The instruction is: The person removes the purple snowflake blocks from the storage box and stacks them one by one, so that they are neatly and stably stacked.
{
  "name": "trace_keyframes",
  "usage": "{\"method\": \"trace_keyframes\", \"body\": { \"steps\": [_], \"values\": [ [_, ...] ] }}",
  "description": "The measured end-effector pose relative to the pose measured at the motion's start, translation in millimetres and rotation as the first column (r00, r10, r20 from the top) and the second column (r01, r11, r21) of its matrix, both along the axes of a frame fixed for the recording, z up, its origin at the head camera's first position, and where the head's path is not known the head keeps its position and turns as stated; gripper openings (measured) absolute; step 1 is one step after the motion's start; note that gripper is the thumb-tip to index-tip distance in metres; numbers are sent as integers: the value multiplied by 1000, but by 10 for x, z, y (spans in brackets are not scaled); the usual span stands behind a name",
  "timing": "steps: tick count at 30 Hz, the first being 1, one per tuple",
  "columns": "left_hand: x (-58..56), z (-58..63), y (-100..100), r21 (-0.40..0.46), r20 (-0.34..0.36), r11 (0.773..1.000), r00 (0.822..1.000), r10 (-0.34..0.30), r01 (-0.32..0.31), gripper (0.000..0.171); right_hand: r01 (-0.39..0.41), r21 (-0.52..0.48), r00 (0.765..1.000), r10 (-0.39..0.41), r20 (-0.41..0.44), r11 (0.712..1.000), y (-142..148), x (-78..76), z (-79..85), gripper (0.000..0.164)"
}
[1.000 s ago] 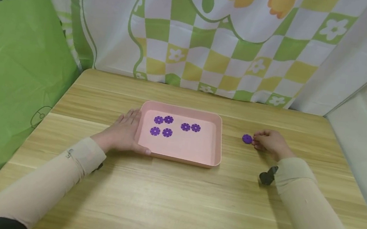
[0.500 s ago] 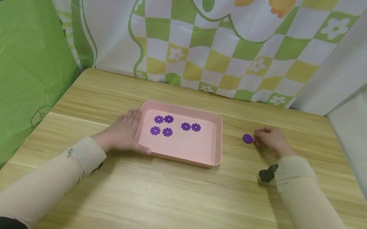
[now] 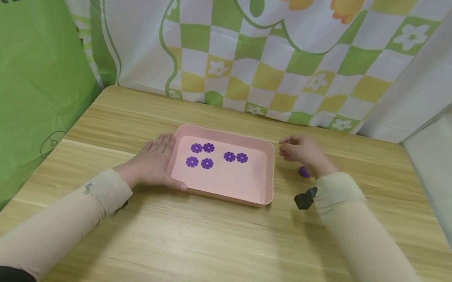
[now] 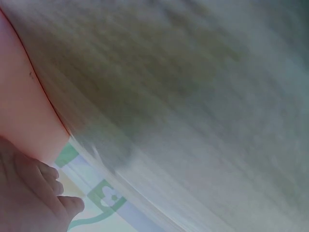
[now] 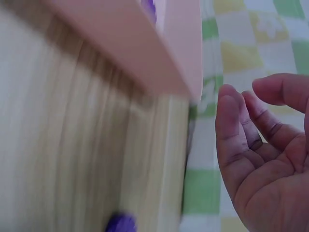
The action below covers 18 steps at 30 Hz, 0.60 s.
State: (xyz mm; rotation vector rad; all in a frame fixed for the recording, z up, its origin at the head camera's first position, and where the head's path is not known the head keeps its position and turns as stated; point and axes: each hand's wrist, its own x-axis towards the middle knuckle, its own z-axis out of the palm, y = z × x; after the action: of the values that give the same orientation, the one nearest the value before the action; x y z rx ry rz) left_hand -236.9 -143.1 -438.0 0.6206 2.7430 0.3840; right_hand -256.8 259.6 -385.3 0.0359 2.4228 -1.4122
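My left hand [image 3: 151,164] lies with straight fingers along the left side of a shallow pink tray [image 3: 224,186], its thumb at the front rim. In the left wrist view, its fingertips [image 4: 72,205] reach past the pink wall. Inside the tray are several purple flower-shaped discs [image 3: 207,163], toward the left and middle. My right hand [image 3: 302,152] is raised by the tray's back right corner. Its fingers bend loosely, and the right wrist view shows a gap between thumb and fingers with nothing visible in it. More purple discs [image 3: 304,171] lie partly hidden under that wrist.
The wooden table [image 3: 210,249] carries the tray near its back half. A checked flower-print curtain [image 3: 270,70] hangs behind the back edge, with a green sheet [image 3: 13,82] on the left. A small black device [image 3: 305,198] sits at my right wrist.
My right hand has moved left and away from me, from beside the loose purple discs to the tray's right back corner. The tray, its discs and my left hand have stayed put.
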Motion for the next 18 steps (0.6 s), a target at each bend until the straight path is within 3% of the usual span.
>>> {"method": "trace_keyframes", "body": {
  "steps": [5, 9, 18],
  "values": [
    [12, -6, 2, -33, -21, 999, 1000, -8, 7, 157, -100, 27, 995, 100, -7, 995, -276, -64, -1, 38],
    [6, -7, 9, -66, -58, 998, 998, -24, 20, 156, -176, 110, 984, 178, -4, 978, -433, -123, -57, 37],
    [-14, -24, 3, -100, -73, 995, 997, -30, 23, 155, -225, 257, 973, 228, 15, 940, -699, -183, -154, 36]
  ]
}}
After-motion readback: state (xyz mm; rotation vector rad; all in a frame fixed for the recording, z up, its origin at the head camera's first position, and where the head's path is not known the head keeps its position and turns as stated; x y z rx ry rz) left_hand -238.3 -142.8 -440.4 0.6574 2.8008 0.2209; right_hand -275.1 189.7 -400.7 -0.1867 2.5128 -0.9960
